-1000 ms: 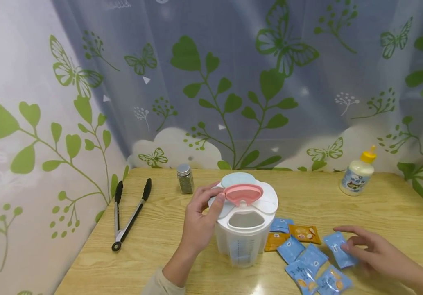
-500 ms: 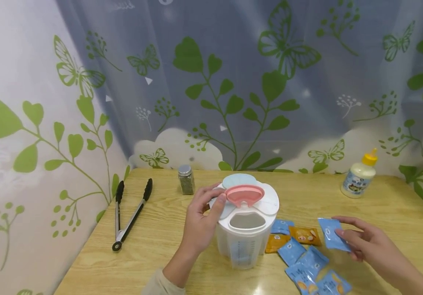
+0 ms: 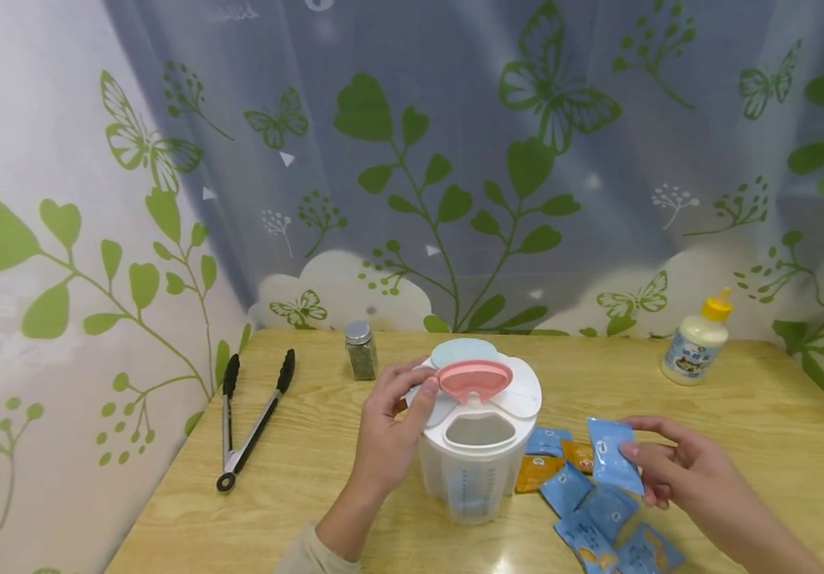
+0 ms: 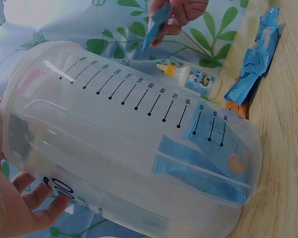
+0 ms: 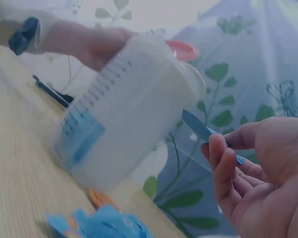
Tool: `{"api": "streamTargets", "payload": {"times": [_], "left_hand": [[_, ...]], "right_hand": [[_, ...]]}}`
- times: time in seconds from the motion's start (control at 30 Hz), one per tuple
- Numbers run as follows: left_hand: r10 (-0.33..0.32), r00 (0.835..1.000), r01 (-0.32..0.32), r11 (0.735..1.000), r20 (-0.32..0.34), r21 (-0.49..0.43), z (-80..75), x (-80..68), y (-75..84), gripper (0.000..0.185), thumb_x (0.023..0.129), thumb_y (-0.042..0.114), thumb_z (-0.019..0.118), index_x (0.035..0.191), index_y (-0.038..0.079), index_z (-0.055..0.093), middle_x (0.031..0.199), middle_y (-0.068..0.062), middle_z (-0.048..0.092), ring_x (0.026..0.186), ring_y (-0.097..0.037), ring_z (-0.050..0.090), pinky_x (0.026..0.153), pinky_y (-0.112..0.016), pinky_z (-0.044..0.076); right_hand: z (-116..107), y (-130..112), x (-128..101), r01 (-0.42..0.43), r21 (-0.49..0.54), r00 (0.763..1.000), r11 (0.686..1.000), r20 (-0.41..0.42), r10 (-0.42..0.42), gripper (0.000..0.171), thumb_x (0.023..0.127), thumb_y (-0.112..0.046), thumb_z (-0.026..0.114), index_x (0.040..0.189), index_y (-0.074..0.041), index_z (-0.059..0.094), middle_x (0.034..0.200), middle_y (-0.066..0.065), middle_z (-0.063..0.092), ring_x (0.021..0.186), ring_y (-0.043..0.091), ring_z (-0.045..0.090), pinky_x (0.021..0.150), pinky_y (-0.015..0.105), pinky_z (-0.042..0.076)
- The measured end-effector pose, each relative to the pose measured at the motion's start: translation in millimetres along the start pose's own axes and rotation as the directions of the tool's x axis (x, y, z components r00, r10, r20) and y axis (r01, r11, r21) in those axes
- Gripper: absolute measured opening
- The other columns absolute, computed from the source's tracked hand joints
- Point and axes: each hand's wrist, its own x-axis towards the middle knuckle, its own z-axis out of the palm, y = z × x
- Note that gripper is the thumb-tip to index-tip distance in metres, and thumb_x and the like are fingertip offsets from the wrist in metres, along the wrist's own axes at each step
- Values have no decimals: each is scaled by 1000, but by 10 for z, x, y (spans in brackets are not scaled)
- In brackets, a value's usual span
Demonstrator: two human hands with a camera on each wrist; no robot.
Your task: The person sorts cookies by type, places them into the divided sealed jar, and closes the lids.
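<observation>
Head looks down; wrists close — perhaps sharing container (image 3: pixel 479 446).

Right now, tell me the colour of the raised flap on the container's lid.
Pink; the raised flap on the container's white lid shows best in the head view.

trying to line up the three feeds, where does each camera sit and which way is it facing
Head: worn on the head, looks forward and down at the table; both forearms show, left hand on the container, right hand pinching a blue packet.
Left wrist: low beside the container, looking across its marked wall; palm and fingers show.
Right wrist: below the right hand, facing the container; the other hand's sleeve shows too.
Shared: all three see the container and the held packet.
</observation>
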Motion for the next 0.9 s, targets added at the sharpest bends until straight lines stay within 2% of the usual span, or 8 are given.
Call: {"api": "streamTargets", "payload": {"times": [0.1, 0.33, 0.53, 0.67, 0.9], "left_hand": [[-1, 1000, 1, 1000, 4, -4, 5, -9, 11, 16, 91, 17, 59, 103, 12, 68, 118, -5, 56, 113, -16, 50, 76, -32, 48], [-12, 1000, 12, 1000, 3, 2, 0, -14, 299, 17, 89, 7, 58, 102, -1, 66, 116, -17, 56, 114, -24, 51, 77, -30, 48], [-19, 1000, 19, 1000, 2, 20, -3, 0, 359, 16, 88, 5, 59, 101, -1, 66, 117, -18, 55, 115, -26, 49, 76, -29, 47], [0, 1000, 0, 1000, -3, 19, 7, -5, 320, 16, 88, 5, 59, 101, -1, 66, 116, -19, 55, 116, -28, 49, 76, -28, 47], [5, 1000, -5, 1000, 2, -5, 23, -4, 16, 17, 89, 9, 60, 104, 8, 67, 118, -7, 55, 117, -19, 48, 78, -31, 48]], "right_hand": [[68, -45, -5, 12, 24, 1000, 1000, 4, -12, 40, 94, -23, 54, 128, -7, 41, 64, 1, 56, 54, 17, 53, 50, 34, 44], [162, -221, 27, 24, 68, 1000, 997, 6, -25, 41, 94, -25, 53, 128, -6, 39, 65, 0, 52, 54, 13, 51, 52, 34, 48], [282, -419, 51, 91, 157, 995, 983, 26, -96, 37, 95, -19, 53, 127, -7, 41, 68, 0, 52, 55, 14, 52, 52, 31, 47], [393, -535, 69, 141, 193, 988, 971, 35, -150, 35, 94, -15, 53, 126, -6, 41, 69, 0, 53, 56, 13, 51, 50, 28, 45], [610, -756, 129, 224, 308, 972, 925, -1, -235, 35, 93, -11, 54, 126, -5, 42, 73, 0, 59, 55, 14, 52, 52, 25, 45]]}}
